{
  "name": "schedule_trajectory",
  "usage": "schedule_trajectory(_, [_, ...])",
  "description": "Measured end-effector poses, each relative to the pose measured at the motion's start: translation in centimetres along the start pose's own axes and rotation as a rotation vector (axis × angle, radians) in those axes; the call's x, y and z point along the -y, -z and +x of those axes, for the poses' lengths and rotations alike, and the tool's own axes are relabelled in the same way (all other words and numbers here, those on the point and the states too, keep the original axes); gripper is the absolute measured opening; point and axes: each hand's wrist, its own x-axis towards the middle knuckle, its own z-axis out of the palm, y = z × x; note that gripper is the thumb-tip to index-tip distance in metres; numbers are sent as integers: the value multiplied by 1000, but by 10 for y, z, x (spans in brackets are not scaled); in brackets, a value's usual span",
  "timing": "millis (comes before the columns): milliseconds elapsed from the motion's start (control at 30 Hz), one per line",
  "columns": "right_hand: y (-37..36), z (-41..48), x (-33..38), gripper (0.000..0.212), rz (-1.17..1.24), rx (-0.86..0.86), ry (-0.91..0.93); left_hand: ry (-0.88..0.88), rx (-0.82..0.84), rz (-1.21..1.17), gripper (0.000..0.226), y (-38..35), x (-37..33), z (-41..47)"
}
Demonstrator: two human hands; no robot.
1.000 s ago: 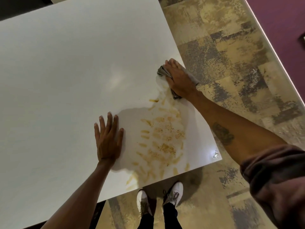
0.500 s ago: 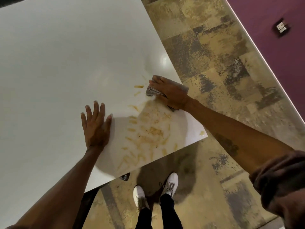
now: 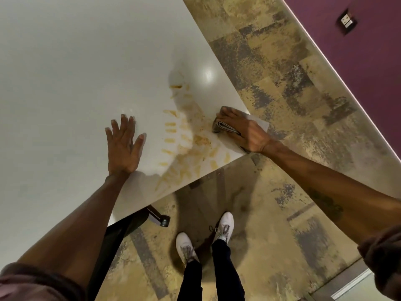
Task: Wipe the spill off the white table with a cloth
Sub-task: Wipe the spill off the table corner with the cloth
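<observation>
A yellowish-brown spill [image 3: 191, 146] streaks the near right corner of the white table [image 3: 71, 68], with a faint smeared trail running up from it. My right hand [image 3: 243, 130] presses a folded grey cloth [image 3: 223, 127] flat on the table at the right edge of the spill, close to the table's corner. Most of the cloth is hidden under the palm. My left hand [image 3: 123, 144] lies flat on the table, fingers spread, just left of the spill and holding nothing.
The table's right and near edges meet at the corner by the cloth. Patterned tan-and-grey floor [image 3: 282, 192] lies beyond. My white shoes [image 3: 206, 235] stand below the corner. A dark table leg with a caster [image 3: 161, 220] shows under the near edge. A purple wall [image 3: 358, 40] runs at right.
My right hand has dragged the cloth from the far end of the spill down along the table's right edge toward the near corner, leaving a smeared trail. My left hand stayed planted.
</observation>
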Motion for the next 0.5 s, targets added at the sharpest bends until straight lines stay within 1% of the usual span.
schedule_trajectory(133, [-16,-9,28,46,4,-85,-220,-64,10,142,69,-6,1,-16])
schedule_trajectory(233, [-35,-8,56,48,21,-156,-395,-32,-16,191,70,-9,0,-22])
schedule_trajectory(367, [-68,4,97,49,108,-379,-682,71,-56,228,73,-11,0,-23])
schedule_trajectory(500, [-92,35,121,52,111,-602,-914,86,-48,197,72,-13,1,-22])
